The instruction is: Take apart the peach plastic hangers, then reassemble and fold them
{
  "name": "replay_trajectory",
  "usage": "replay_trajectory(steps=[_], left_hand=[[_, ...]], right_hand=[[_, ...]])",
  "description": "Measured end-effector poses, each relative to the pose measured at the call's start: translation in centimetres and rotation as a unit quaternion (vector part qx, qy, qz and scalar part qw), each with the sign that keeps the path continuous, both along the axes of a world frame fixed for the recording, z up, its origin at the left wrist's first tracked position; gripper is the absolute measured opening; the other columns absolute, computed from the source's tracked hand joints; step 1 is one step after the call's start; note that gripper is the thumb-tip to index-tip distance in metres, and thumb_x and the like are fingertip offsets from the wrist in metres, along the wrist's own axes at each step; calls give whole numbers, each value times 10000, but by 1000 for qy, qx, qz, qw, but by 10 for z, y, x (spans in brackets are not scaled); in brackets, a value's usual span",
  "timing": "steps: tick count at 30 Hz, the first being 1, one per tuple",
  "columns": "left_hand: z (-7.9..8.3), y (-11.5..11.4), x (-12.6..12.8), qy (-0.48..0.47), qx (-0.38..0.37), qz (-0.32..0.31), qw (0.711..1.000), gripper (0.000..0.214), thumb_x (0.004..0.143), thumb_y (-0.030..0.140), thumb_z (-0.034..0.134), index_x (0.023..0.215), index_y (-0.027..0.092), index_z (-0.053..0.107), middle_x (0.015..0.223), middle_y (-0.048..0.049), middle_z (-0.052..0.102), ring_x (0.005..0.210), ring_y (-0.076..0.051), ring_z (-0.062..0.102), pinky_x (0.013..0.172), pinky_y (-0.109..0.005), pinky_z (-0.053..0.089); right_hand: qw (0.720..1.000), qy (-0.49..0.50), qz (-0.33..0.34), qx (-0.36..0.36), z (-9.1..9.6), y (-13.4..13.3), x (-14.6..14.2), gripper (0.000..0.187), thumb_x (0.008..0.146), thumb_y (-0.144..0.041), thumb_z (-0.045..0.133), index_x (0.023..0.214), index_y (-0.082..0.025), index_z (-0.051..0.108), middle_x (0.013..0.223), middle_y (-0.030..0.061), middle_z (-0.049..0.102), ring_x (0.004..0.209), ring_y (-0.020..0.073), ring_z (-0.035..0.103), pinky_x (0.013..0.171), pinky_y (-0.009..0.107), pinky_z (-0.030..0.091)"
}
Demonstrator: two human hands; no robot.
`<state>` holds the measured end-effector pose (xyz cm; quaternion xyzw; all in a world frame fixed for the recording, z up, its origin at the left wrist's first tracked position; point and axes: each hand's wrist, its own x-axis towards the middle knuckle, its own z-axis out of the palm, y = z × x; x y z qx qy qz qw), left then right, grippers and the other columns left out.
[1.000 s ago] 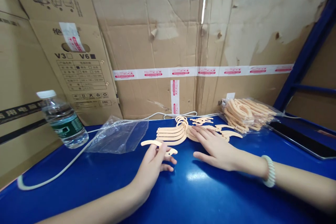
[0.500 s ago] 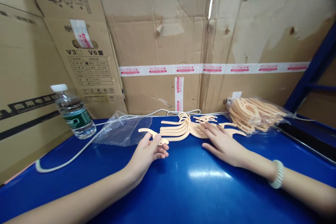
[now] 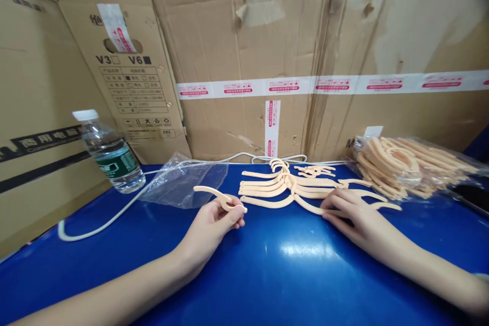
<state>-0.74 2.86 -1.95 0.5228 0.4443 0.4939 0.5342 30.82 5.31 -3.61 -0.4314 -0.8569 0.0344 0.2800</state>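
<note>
Between the thumb and fingers of my left hand (image 3: 217, 224) is a curved cream plastic hanger piece (image 3: 211, 191), one end sticking out to the left. My right hand (image 3: 351, 214) pinches the right arm of the frontmost cream hanger (image 3: 267, 204), which lies flat on the blue table (image 3: 260, 275). Behind it several similar hangers (image 3: 263, 187) lie nested in a row, their hooks (image 3: 280, 164) pointing to the back. My right fingers hide part of the hanger arms. Loose small cream pieces (image 3: 314, 170) lie behind the row.
A clear bag of cream hanger parts (image 3: 405, 165) lies at the back right, with a dark flat object (image 3: 471, 197) beside it. At left stand a water bottle (image 3: 114, 158), an empty plastic bag (image 3: 183, 183) and a white cable (image 3: 103, 234). Cardboard (image 3: 237, 56) walls the back.
My right hand has gone from lying spread over the hangers to pinching the front one, which now sits apart, nearer me. My left hand keeps its piece, turned slightly. The view has shifted.
</note>
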Motion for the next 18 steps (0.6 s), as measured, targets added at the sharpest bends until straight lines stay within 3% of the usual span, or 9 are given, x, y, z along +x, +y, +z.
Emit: replay_trajectory(steps=[6,9,13,18], left_hand=[[0,-2,-3,-29,-23,-10,999,310,731,414,813,767,157,642,722,14,584,688,-112,509,674,-229,411],[0,-1,-4,-76,-48,-10,996,338,694,421,849,791,169,646,843,-1,610,808,-126,539,781,-243,441],[-1,-1,-6,-159,-77,-40,984,313,721,380,848,791,186,614,1061,-46,630,1113,-201,533,1007,-344,415],[1,-3,-8,-183,-97,-65,976,251,780,303,808,779,176,592,1175,-76,612,1167,-229,511,999,-373,423]], right_hand=[[994,101,-23,-37,1,-5,9,199,905,-432,538,833,-259,607,796,56,680,691,226,661,609,341,583],[987,152,-44,-22,2,-5,11,203,863,-462,597,871,-273,668,847,72,723,747,266,703,656,361,614],[988,149,-35,12,5,-8,10,184,860,-459,608,935,-328,714,942,67,758,844,300,723,697,386,630],[989,132,-3,65,12,-13,8,143,874,-436,607,938,-343,696,880,50,749,790,272,720,697,396,613]])
